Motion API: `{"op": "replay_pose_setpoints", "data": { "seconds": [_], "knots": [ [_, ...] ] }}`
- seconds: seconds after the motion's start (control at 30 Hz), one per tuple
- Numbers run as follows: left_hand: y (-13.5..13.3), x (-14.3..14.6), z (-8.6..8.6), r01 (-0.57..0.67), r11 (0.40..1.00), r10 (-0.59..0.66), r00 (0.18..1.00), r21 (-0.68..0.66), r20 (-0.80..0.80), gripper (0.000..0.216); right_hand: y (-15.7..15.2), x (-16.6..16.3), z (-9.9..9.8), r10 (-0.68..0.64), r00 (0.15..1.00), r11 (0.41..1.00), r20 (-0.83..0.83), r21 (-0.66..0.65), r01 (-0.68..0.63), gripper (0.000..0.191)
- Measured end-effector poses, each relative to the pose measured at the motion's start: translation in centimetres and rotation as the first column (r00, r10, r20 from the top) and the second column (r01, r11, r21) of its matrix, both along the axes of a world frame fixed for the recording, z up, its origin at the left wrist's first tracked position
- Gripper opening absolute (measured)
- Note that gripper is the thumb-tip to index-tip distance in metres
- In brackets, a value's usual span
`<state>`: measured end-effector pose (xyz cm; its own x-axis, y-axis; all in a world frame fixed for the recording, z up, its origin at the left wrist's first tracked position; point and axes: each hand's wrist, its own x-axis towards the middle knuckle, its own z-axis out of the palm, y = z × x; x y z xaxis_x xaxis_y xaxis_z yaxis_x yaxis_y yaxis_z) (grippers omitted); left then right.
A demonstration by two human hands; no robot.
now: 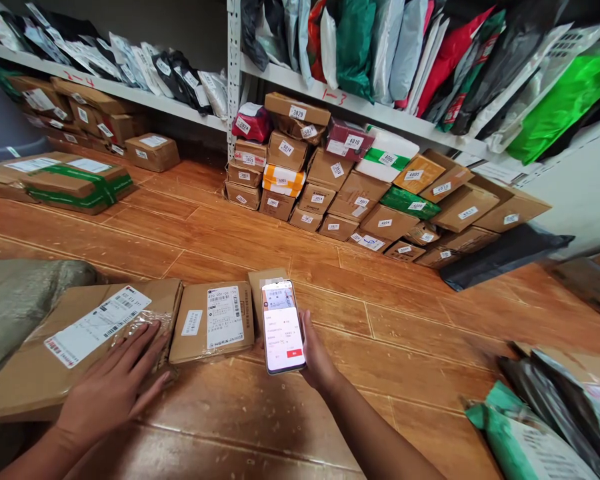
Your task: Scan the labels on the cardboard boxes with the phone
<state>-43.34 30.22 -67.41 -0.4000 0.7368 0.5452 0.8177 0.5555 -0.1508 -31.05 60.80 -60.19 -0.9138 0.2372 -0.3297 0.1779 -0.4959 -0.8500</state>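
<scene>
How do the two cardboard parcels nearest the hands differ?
The large flat parcel under the left hand is wider, and its white label lies slanted. The small parcel beside the phone in the right hand is narrower, its label upright, and no hand touches it. Both are brown, labelled, and flat on the wood floor.

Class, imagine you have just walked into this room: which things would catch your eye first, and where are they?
The lit phone held up in the right hand at centre draws the eye first. Beside it, the left hand rests flat on a large labelled cardboard parcel on the wooden floor. Behind, numbered boxes are stacked under a shelf of colourful mailer bags.
</scene>
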Motion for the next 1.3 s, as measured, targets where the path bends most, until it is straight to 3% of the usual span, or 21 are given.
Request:
{"op": "replay_pose_setpoints", "data": {
  "seconds": [0.13, 0.3, 0.43, 0.73, 1.03, 1.3],
  "knots": [
    [0.0, 0.1, 0.3, 0.005, 1.000, -0.005, 1.000, -0.005, -0.025, 0.076, -0.1, 0.2, 0.1, 0.013, 1.000, 1.000, -0.026, -0.009, -0.014, 0.070],
    [0.3, -0.1, 0.5, 0.024, 1.000, -0.025, 0.998, -0.015, -0.057, 0.073, -0.1, 1.0, 0.1, -0.011, 0.997, 0.998, -0.070, -0.057, 0.007, 0.048],
    [0.1, -0.1, 0.2, 0.007, 1.000, -0.008, 0.998, -0.025, -0.056, 0.073, -0.1, 2.0, 0.4, 0.060, 0.993, 0.993, -0.097, -0.096, -0.069, 0.068],
    [0.0, -0.1, -0.1, 0.002, 1.000, -0.003, 1.000, -0.016, -0.022, 0.073, -0.6, 3.1, 0.3, 0.115, 0.981, 0.991, -0.155, -0.043, -0.123, 0.079],
    [-0.1, -0.1, -0.4, -0.012, 1.000, 0.012, 1.000, 0.003, -0.008, 0.073, -4.2, 4.9, -0.5, 0.244, 0.958, 0.945, -0.150, -0.187, -0.270, 0.072],
    [-0.1, -0.1, -0.5, -0.020, 1.000, 0.020, 1.000, -0.011, -0.008, 0.075, -5.2, 5.5, -0.6, 0.256, 0.959, 0.935, -0.125, -0.218, -0.278, 0.071]
  ]
}}
